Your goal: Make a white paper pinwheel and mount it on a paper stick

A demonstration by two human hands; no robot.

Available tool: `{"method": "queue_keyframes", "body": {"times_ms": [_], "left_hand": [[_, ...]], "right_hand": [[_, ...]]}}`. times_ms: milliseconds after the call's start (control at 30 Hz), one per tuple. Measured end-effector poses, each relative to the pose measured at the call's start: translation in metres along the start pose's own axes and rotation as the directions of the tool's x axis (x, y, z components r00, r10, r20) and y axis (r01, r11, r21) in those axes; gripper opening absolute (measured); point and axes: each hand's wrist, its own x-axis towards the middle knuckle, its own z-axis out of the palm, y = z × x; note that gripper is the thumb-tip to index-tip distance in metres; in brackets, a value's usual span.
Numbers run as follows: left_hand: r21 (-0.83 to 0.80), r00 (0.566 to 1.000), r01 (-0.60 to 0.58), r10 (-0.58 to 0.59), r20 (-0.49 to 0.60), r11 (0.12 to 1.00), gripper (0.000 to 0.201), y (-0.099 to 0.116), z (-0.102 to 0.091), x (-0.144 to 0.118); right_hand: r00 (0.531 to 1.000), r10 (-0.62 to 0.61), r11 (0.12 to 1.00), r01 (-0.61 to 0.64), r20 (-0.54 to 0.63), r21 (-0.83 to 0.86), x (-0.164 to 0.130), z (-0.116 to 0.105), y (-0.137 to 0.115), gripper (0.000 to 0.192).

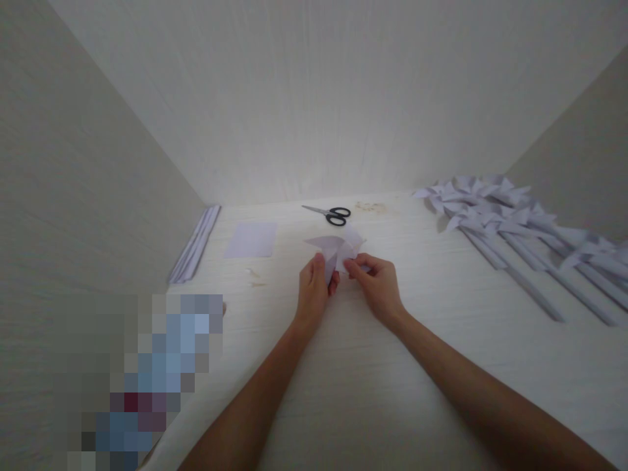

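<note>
A white paper pinwheel point(333, 246) with pointed, curled blades is held between both hands, above the middle of the table. My left hand point(314, 288) is closed around its lower left side, thumb on the paper. At its lower right, my right hand point(375, 281) pinches a blade between thumb and fingers. The centre of the pinwheel is too blurred to make out. Just beyond it lie scissors point(336, 216) with black handles, blades pointing left. Left of the hands, a flat square of white paper point(251, 240) rests on the table.
Finished-looking paper pinwheels point(500, 209) on rolled paper sticks point(520, 284) are heaped at the right. Several rolled paper sticks point(196, 243) lie along the left wall. Small tan bits point(375, 208) are scattered near the scissors, others point(256, 280) below the paper square. A pixelated patch covers the lower left.
</note>
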Motion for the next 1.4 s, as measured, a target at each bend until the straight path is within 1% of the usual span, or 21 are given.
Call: {"method": "queue_keyframes", "body": {"times_ms": [167,467,633,833,1000,1233,1400], "left_hand": [[0.073,0.997,-0.07,0.068,0.029,0.995,0.044,0.0,0.0,-0.002],[0.166,0.995,-0.102,0.102,0.006,0.981,0.038,0.004,0.002,-0.004],[0.204,0.994,-0.097,0.107,-0.038,0.974,0.035,0.006,0.003,-0.006],[0.244,0.986,-0.121,0.145,-0.085,0.962,0.034,0.001,0.003,-0.007],[0.262,0.985,-0.105,0.136,-0.104,0.959,0.033,-0.001,0.003,-0.007],[0.231,0.985,-0.095,0.126,-0.12,0.968,0.033,-0.001,0.002,-0.008],[0.269,0.98,-0.084,0.129,-0.151,0.959,0.033,0.002,0.003,-0.009]], "right_hand": [[1.0,-0.006,0.999,0.005,-0.026,-0.038,0.0,-0.001,0.0,0.021],[0.999,0.009,0.998,-0.011,-0.046,-0.06,-0.001,0.0,-0.002,0.021],[0.998,-0.031,0.996,0.026,-0.059,-0.09,-0.004,0.002,-0.004,0.02],[0.995,-0.048,0.995,0.04,-0.082,-0.097,-0.006,0.004,-0.003,0.02],[0.997,-0.035,0.995,0.028,-0.073,-0.094,-0.007,0.005,-0.003,0.02],[0.997,-0.031,0.992,0.022,-0.076,-0.122,-0.009,0.006,-0.007,0.019],[0.997,-0.026,0.994,0.018,-0.068,-0.112,-0.011,0.007,-0.008,0.02]]}}
